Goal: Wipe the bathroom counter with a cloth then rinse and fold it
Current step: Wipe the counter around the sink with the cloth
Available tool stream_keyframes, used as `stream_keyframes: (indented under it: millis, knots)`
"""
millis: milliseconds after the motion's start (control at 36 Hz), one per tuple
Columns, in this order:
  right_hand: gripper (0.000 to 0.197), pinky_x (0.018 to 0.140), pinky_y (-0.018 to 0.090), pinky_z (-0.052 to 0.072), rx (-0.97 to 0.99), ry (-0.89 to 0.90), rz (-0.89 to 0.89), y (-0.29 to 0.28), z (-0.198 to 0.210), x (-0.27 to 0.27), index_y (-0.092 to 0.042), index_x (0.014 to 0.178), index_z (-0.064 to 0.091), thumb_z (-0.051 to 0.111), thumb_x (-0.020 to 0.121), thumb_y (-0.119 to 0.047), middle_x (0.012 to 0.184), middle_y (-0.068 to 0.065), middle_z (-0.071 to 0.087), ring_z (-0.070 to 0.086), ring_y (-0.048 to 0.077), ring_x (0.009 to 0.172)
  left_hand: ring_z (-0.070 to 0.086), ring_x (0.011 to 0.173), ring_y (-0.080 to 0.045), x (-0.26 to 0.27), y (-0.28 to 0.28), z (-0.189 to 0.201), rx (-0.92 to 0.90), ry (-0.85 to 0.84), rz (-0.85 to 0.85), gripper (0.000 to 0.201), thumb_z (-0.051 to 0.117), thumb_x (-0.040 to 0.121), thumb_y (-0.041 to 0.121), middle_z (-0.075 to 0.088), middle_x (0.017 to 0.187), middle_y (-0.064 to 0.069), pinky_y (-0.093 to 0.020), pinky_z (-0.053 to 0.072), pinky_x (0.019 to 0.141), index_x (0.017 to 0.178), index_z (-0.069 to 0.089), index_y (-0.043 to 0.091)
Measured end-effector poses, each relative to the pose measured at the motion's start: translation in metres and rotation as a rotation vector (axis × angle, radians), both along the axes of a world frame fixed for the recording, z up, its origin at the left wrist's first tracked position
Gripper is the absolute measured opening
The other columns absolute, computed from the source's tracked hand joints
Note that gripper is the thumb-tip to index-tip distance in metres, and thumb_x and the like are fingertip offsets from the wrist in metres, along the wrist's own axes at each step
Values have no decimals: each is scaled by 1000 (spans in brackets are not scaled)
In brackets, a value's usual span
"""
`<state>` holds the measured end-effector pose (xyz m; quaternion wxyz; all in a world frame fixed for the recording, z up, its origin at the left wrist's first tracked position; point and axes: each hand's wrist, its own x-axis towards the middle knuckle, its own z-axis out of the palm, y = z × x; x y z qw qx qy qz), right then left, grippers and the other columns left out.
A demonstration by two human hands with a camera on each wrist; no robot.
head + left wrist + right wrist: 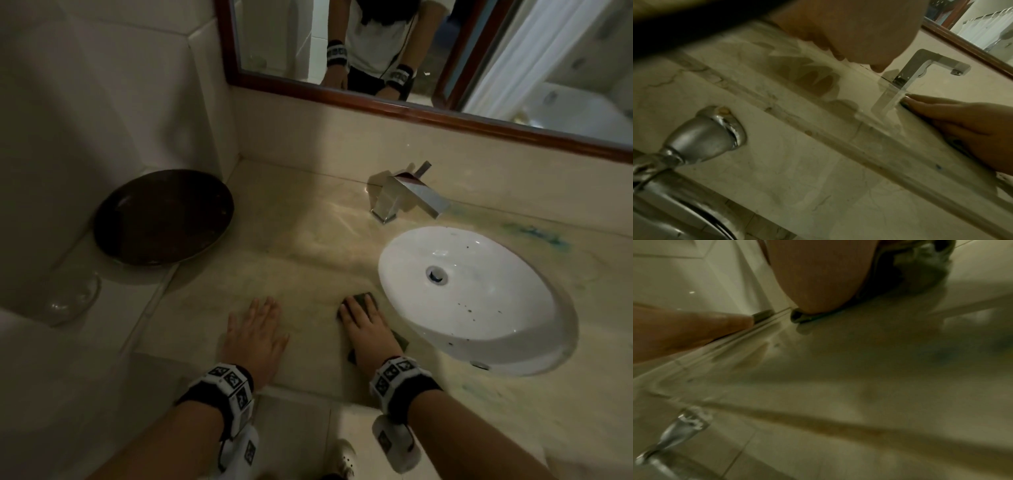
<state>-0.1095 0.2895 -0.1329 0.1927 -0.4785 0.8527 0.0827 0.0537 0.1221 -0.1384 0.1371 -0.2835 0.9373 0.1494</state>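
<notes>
Green flat cloth (365, 298) under right hand (363, 329), marble counter (301, 240)

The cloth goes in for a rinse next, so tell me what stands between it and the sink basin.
Nothing visible does. The cloth lies flat on the counter under the right hand, just left of the sink basin, with only a bare strip of counter between them. The left hand rests farther left, out of the path.
</notes>
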Motion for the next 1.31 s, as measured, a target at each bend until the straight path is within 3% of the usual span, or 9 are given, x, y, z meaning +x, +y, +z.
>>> stream_keyframes:
  millis: [111,278,389,528,694,750,861,1028,1306]
  knots:
    - [88,120,45,0,34,92,-100,12,6,-24,-14,151,-4,58,88,-19,159,5,-11,-10,36,145,-9,146,-12,4,-5,4,5,-1,18,96,-20,63,59,-10,159,9,-48,-2,116,152,-4,26]
    - [73,118,44,16,110,158,-363,31,12,-66,-10,148,21,56,87,-32,156,11,18,19,34,140,-8,146,-11,18,-14,4,-4,6,42,95,-21,63,58,-9,159,9,-47,-2,116,151,-7,25]
    - [81,119,44,16,57,100,-545,27,26,-75,-11,147,21,67,83,-30,156,12,13,14,37,142,-4,147,-12,24,-20,1,5,28,64,95,-18,64,59,-3,159,9,-50,-2,115,152,0,26]
    - [79,119,39,-1,-149,50,-333,-21,53,-34,-10,150,11,60,89,-24,159,8,0,-1,31,146,-5,147,-13,20,-24,2,-4,12,51,95,-19,64,59,-5,160,9,-49,-1,116,151,-4,26]
    - [87,118,46,-2,-151,-123,5,-81,23,33,-15,151,8,63,85,-21,160,5,-5,-10,36,145,-5,147,-12,13,-27,3,-10,27,74,96,-19,65,60,-4,160,9,-49,-3,115,152,2,26]
    - [76,119,52,-1,-117,-138,51,-86,6,55,-21,152,6,52,91,-31,160,1,-8,-13,34,145,-5,147,-12,15,-31,1,-35,8,66,95,-20,66,59,-5,160,9,-50,-3,115,152,0,25]
    - [59,118,48,-3,-196,-107,26,-77,-13,59,-30,150,6,18,94,-42,160,-6,-7,-12,29,146,-5,147,-13,20,-37,-1,-49,1,58,93,-19,67,59,-3,160,7,-50,-1,116,152,-1,25]
    - [63,120,45,2,-201,-48,-21,-49,-15,24,-34,150,6,35,95,-27,159,-8,-9,-13,26,146,-7,147,-13,25,-43,-7,-23,-13,55,93,-19,67,59,-6,160,8,-50,-1,116,152,-3,26]
    - [76,120,36,5,-217,-28,-411,0,-7,-37,-25,149,22,61,84,-18,160,2,6,4,29,146,-6,147,-12,29,-47,-2,6,34,73,94,-17,67,59,-5,160,9,-48,-1,116,152,-1,25]
